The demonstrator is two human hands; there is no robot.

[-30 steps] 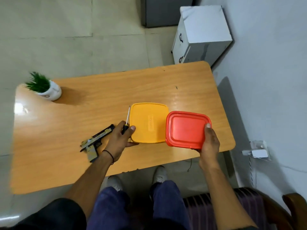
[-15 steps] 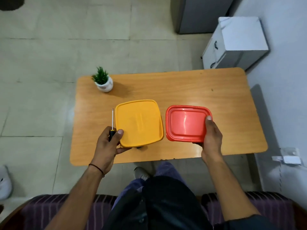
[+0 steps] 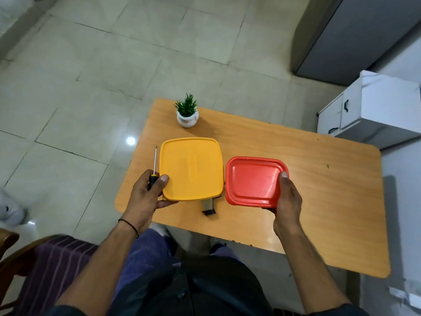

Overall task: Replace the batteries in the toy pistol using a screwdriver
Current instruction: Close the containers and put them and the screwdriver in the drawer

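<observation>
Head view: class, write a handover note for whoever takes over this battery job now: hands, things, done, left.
Left hand grips the screwdriver and the yellow box together.
Right hand grips the red box.
Toy pistol: only its end shows on the table, past the yellow box's near edge.
Done: nothing visible; both boxes lidded.
Left: unscrew the pistol, swap batteries (none in view), close it.

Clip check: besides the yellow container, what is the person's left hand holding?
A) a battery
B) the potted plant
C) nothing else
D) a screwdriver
D: the left hand grips a screwdriver by its handle beside the yellow container, with the shaft pointing away from the person. The right hand holds only the red container.
</observation>
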